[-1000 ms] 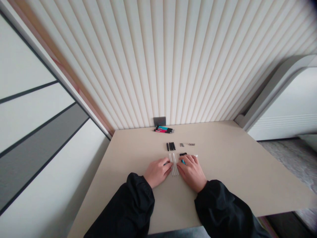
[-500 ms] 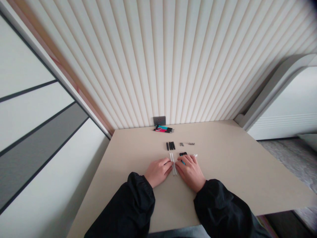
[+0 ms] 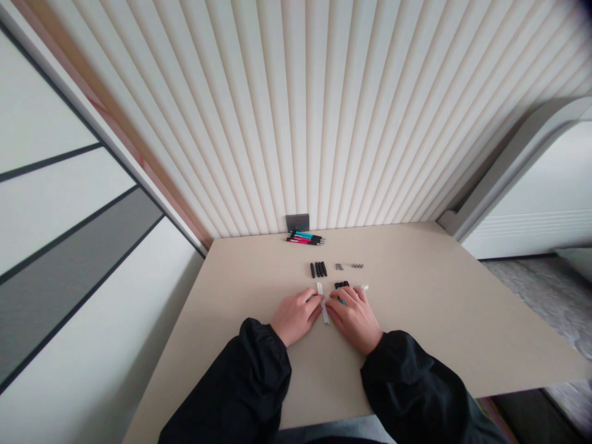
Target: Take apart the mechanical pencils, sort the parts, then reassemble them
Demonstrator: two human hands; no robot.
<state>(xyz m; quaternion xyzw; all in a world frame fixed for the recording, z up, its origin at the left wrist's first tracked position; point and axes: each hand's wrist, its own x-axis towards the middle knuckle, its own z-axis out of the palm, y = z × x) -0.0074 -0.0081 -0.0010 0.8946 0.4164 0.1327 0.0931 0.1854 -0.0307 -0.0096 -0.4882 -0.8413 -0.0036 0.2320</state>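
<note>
Several thin white tubes that look like pen refills lie side by side on the table, pointing away from me. My left hand touches them from the left, its fingers curled and its fingertips at their middle. From the right, the fingertips of my right hand press on the same refills, so the bundle is gripped between both hands. Under and beyond the right fingers lie black-and-blue pen barrels, mostly covered. Small white pieces peek out past that hand.
Beyond the hands, black grips lie in a row on the beige table, with small metal pieces and springs to their right. Several assembled pens rest at the back by the wall socket.
The white refills, slightly spread before, now lie closer together between my fingertips. Both hands stay in nearly the same place.
</note>
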